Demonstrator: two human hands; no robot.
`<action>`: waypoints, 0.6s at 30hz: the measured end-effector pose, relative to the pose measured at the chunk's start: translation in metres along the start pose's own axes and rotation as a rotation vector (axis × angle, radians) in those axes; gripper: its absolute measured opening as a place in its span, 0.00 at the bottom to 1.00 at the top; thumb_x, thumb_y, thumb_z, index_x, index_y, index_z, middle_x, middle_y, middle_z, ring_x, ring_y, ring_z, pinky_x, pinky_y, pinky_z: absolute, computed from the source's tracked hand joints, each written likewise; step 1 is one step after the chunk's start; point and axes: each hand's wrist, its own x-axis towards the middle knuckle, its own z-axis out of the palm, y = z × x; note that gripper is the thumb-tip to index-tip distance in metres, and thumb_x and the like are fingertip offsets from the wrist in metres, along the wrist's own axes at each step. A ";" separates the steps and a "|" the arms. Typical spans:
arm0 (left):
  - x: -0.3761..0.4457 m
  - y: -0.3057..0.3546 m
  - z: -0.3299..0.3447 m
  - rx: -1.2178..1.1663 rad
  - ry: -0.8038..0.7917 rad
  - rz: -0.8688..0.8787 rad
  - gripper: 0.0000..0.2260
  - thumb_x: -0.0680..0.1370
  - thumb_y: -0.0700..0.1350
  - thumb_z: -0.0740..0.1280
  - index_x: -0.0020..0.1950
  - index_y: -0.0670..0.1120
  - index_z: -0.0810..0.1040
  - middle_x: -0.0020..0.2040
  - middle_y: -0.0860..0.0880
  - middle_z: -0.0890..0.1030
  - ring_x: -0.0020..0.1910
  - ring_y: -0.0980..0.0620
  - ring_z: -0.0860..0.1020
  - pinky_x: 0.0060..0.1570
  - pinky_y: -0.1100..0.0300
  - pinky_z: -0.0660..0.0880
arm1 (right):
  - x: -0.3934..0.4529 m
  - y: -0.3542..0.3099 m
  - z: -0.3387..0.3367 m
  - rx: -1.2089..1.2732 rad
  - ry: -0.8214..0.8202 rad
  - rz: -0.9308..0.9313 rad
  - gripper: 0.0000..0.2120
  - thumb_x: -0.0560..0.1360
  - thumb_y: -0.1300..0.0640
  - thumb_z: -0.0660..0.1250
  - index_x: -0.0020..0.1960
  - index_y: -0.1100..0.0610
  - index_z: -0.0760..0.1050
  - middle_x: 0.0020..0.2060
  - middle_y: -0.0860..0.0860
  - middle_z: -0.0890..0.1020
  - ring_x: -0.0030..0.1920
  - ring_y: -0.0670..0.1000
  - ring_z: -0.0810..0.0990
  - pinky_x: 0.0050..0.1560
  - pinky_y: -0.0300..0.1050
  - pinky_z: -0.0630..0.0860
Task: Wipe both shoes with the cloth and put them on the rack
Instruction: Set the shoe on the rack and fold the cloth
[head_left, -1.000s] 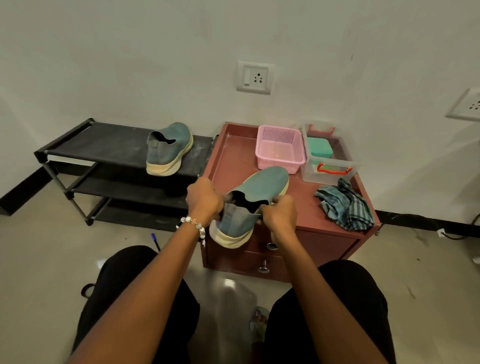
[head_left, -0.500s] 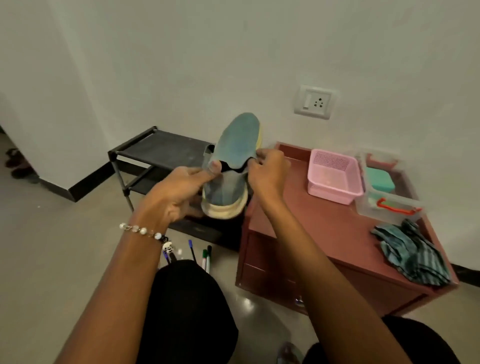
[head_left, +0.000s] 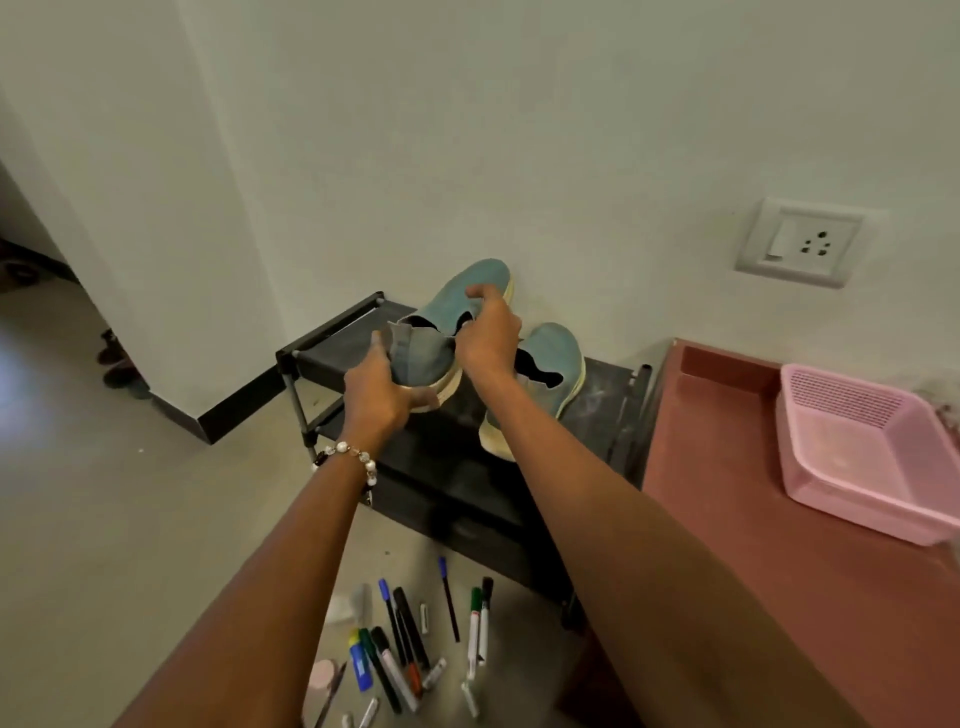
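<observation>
Both my hands hold a teal slip-on shoe (head_left: 457, 306) with a cream sole just above the top shelf of the black shoe rack (head_left: 332, 332). My left hand (head_left: 376, 387) grips its heel and sole from below. My right hand (head_left: 488, 332) pinches the collar at the opening. The shoe's toe points to the wall. A second matching teal shoe (head_left: 550, 364) lies on the rack's top shelf just to the right, partly behind my right forearm. The cloth is out of view.
A reddish-brown cabinet (head_left: 727, 467) stands right of the rack, with a pink basket (head_left: 857, 457) on top. Several markers and pens (head_left: 410, 644) lie scattered on the floor in front of the rack. A wall socket (head_left: 802, 241) is above.
Both hands carried the shoe from the cabinet top leftward and over to the rack, beside the other shoe. The view swung left, so the cloth and the clear box left the frame.
</observation>
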 end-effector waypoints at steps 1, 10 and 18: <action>0.008 -0.005 0.004 0.019 -0.006 0.002 0.50 0.65 0.42 0.80 0.78 0.43 0.52 0.68 0.43 0.72 0.66 0.44 0.72 0.64 0.53 0.71 | 0.007 0.007 0.009 -0.026 -0.012 0.004 0.17 0.76 0.71 0.57 0.60 0.59 0.74 0.54 0.57 0.77 0.51 0.56 0.77 0.50 0.48 0.76; 0.024 -0.034 0.045 0.140 -0.027 0.095 0.40 0.70 0.45 0.76 0.76 0.42 0.59 0.61 0.43 0.78 0.51 0.51 0.78 0.48 0.66 0.71 | 0.007 0.034 0.038 -0.287 -0.132 0.006 0.12 0.79 0.60 0.60 0.52 0.68 0.77 0.50 0.64 0.80 0.52 0.62 0.79 0.46 0.49 0.73; -0.005 -0.021 0.021 -0.029 -0.024 0.000 0.35 0.69 0.39 0.76 0.73 0.41 0.65 0.68 0.43 0.73 0.67 0.48 0.72 0.66 0.53 0.69 | -0.022 0.022 -0.002 -0.113 -0.181 0.132 0.17 0.74 0.67 0.62 0.63 0.63 0.74 0.60 0.60 0.77 0.60 0.59 0.75 0.60 0.52 0.75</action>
